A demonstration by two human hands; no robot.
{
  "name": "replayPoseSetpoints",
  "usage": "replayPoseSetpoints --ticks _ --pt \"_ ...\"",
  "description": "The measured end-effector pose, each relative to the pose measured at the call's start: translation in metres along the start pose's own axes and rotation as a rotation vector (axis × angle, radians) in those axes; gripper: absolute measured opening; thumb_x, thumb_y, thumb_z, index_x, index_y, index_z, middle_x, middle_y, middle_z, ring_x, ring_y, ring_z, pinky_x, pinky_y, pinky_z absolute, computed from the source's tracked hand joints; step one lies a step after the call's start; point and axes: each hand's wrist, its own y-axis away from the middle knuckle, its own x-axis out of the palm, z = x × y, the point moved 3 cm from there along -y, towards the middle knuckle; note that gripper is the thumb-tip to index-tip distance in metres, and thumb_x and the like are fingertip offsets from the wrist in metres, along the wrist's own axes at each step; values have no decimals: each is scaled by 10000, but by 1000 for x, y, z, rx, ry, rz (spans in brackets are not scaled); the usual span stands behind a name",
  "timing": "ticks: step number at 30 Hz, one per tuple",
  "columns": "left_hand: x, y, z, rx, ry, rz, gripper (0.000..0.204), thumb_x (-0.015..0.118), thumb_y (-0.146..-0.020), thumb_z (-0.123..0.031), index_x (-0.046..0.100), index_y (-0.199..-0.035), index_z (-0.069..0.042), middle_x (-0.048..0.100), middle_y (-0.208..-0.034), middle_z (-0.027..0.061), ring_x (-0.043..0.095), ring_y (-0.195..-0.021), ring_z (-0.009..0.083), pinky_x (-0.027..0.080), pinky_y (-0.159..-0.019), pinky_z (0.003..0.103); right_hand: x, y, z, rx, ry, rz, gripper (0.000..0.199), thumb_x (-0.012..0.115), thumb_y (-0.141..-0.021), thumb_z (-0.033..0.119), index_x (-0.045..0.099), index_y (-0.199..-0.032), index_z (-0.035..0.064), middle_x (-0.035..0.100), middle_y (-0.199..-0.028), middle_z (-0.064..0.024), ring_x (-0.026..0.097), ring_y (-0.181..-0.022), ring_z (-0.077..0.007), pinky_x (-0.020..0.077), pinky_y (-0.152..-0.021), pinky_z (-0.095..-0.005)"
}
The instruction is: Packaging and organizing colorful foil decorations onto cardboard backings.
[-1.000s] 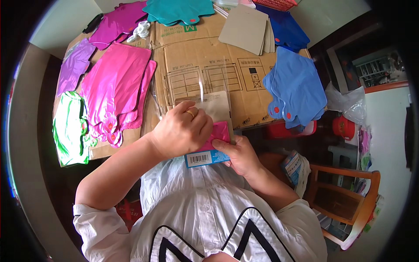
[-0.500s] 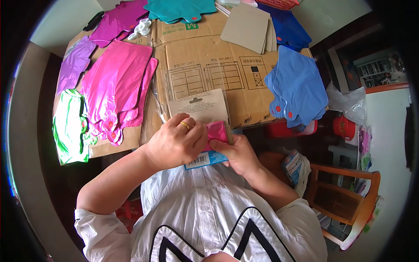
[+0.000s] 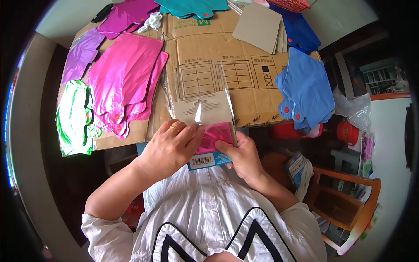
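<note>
The left hand (image 3: 168,146) lies flat on top of a folded pink foil piece (image 3: 214,136), its fingers pressed together and pushing down on the left part of it. A gold ring is on one finger. The right hand (image 3: 242,155) holds the same pink piece from the right side: the thumb is on top and the other fingers are under it, so it pinches the edge. The pink piece sits inside the lower part of a clear plastic sleeve (image 3: 203,109), just in front of the person's chest. The sleeve has a pale grey-white header card with a small hanging hole at the top middle. Under the pink piece a blue card (image 3: 208,160) shows, with a white rectangular barcode label on its lower left part.

The sleeve rests on the near edge of a flattened brown cardboard box (image 3: 244,56), which covers the table. The box has printed line tables in black and small square symbols near its middle, and a green letter mark near its far edge.

To the left lie pink foil balloons (image 3: 124,74), stacked, with a purple one (image 3: 80,54) beside them and a green and white one (image 3: 74,115) nearer to the table edge. To the right lie blue foil balloons (image 3: 305,89) with small red dots at the bottom. A stack of grey-beige cards (image 3: 259,26) is at the far side, and teal foil (image 3: 192,6) is at the top edge. A wooden chair (image 3: 349,196) stands at the lower right.
</note>
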Motion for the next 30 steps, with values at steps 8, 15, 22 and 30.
replayPoseSetpoints --ticks 8,15,22,30 --pt "54 71 -9 -910 1477 -427 251 636 -959 -158 604 -1148 4 674 -1035 85 664 -867 175 539 -808 318 -9 -2 -3 -2 -56 12 227 725 -904 217 652 -1004 27 663 -786 -12 530 -547 -27 388 -403 -196" --pt "73 22 -46 -999 2170 -533 256 554 -1003 -155 564 -1226 -31 669 -1133 88 672 -1007 191 555 -888 344 -4 -3 4 -61 219 -48 268 731 -900 280 650 -949 29 654 -727 -26 576 -556 -76 432 -424 -231" --pt "78 20 -46 -1105 2149 -580 169 524 -1017 -125 598 -1148 -50 687 -1046 55 673 -893 135 567 -788 307 -3 39 57 -909 1340 -382 496 776 -796 435 628 -1049 36 649 -923 -143 639 -810 -316 493 -695 -396" --pt "67 18 -39 -1100 2221 -479 305 431 -1050 -241 575 -1224 -35 670 -1147 96 657 -1025 189 529 -921 364 14 32 35 -1280 1569 193 269 624 -841 103 679 -1063 -37 660 -1129 -204 647 -996 -328 520 -846 -407"
